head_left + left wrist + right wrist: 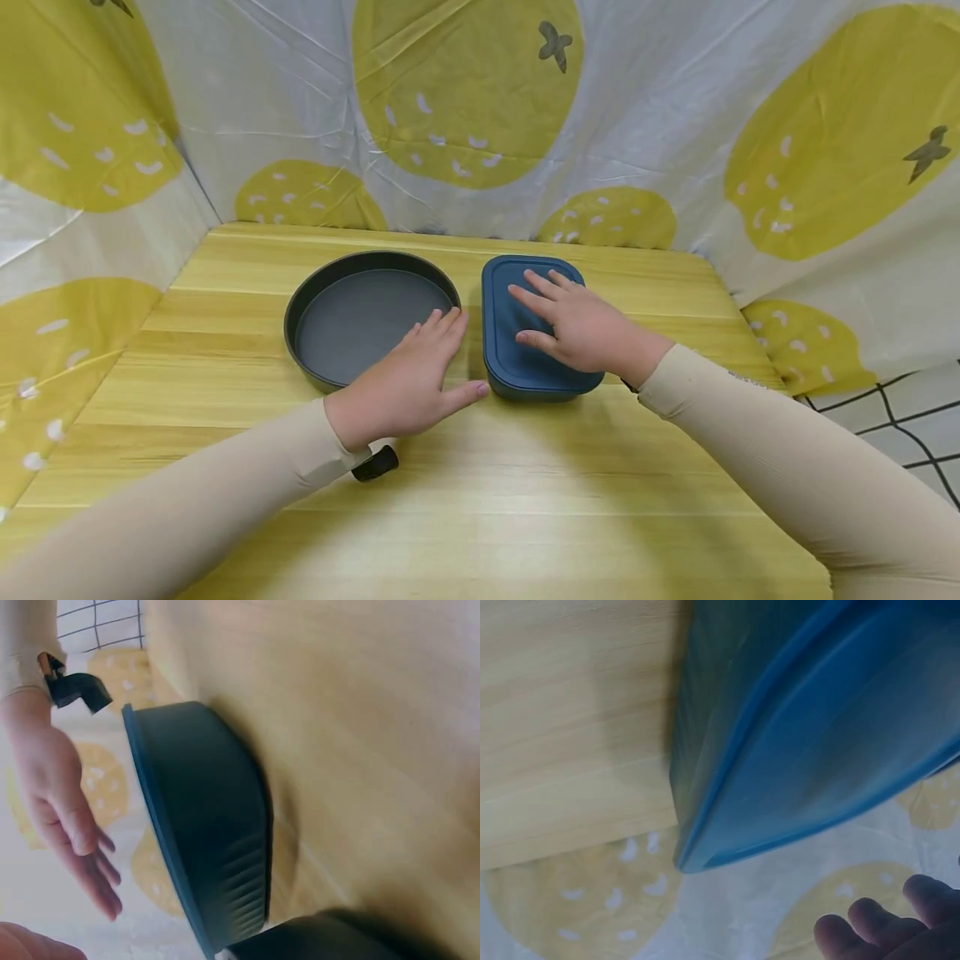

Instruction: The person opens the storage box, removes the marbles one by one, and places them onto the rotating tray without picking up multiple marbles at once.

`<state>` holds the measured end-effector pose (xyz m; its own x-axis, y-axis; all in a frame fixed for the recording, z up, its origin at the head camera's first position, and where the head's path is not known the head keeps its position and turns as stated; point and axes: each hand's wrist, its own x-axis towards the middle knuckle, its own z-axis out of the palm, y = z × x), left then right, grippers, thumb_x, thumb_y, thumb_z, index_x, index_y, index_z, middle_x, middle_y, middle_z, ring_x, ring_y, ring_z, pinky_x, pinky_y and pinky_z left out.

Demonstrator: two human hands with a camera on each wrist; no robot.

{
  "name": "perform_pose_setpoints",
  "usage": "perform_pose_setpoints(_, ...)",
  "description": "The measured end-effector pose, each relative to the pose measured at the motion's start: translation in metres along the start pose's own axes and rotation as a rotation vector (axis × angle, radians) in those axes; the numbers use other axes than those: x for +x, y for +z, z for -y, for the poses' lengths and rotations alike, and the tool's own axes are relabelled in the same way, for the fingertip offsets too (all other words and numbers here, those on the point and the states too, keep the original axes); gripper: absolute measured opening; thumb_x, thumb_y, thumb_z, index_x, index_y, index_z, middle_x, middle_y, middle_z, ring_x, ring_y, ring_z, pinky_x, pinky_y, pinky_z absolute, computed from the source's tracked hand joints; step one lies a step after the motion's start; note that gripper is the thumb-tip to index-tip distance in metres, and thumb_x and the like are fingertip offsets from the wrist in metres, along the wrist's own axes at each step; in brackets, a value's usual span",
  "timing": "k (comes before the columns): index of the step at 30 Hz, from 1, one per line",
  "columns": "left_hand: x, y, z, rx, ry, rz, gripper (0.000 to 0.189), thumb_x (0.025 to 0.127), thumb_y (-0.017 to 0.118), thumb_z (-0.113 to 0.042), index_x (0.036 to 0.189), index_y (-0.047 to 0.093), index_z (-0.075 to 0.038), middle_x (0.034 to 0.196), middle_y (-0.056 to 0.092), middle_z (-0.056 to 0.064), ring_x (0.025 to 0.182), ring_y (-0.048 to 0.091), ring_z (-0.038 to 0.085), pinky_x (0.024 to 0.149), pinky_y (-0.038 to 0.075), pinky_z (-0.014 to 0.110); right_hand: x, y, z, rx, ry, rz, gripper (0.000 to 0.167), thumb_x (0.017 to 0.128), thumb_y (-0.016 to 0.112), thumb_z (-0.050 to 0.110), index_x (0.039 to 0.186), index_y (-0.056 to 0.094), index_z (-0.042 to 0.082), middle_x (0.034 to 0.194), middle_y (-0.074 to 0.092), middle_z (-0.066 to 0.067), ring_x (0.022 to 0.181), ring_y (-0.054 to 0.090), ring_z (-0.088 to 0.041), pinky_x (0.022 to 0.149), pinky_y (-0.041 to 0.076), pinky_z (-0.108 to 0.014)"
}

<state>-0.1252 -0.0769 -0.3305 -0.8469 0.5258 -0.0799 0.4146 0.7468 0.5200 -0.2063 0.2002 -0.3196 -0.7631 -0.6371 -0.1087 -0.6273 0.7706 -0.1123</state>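
Wood tbl (480, 500), dk pan (360, 317), lidded blue box (525, 367), contents hidden

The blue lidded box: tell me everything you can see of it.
The blue box is rectangular with rounded corners and looks like plastic. Its matte lid is on, with a border line inside the rim; one side has a ribbed patch. It sits upright on the wooden table, right of the dark pan. The right hand hovers above the lid, apart from it; whether the left hand's thumb touches the box is unclear.
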Motion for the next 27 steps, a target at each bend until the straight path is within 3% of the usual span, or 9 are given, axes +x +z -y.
perform_pose_setpoints(9,0.003,0.015,-0.002,-0.016,-0.003,0.007,0.096,0.103,0.059,-0.059,0.169,0.014,-0.005,0.178,0.010,0.013,0.165,0.004,0.030,0.132,0.012,0.052,-0.003,0.002,0.006,0.006,-0.031,0.030,0.077,0.106,0.057,0.052,0.168,0.028,0.017,0.175,0.020,-0.018,0.158,0.021,-0.053,0.127,0.022,-0.063)
perform_pose_setpoints(21,0.001,0.030,-0.003,-0.147,-0.005,0.015,0.098,0.102,0.064,-0.055,0.169,0.012,-0.007,0.178,0.008,0.009,0.165,0.013,0.029,0.129,0.024,0.050,-0.008,0.005,0.009,0.000,-0.078,0.017,0.075,0.105,0.060,0.051,0.167,0.034,0.018,0.174,0.025,-0.017,0.157,0.026,-0.052,0.127,0.024,-0.062)
perform_pose_setpoints(27,0.005,0.038,-0.002,-0.185,-0.031,0.058,0.101,0.101,0.066,-0.054,0.169,0.009,-0.006,0.178,0.010,0.011,0.163,0.019,0.024,0.129,0.026,0.045,-0.012,0.009,0.010,0.011,-0.086,0.045,0.077,0.104,0.060,0.054,0.167,0.033,0.021,0.175,0.025,-0.014,0.157,0.027,-0.051,0.125,0.028,-0.062)
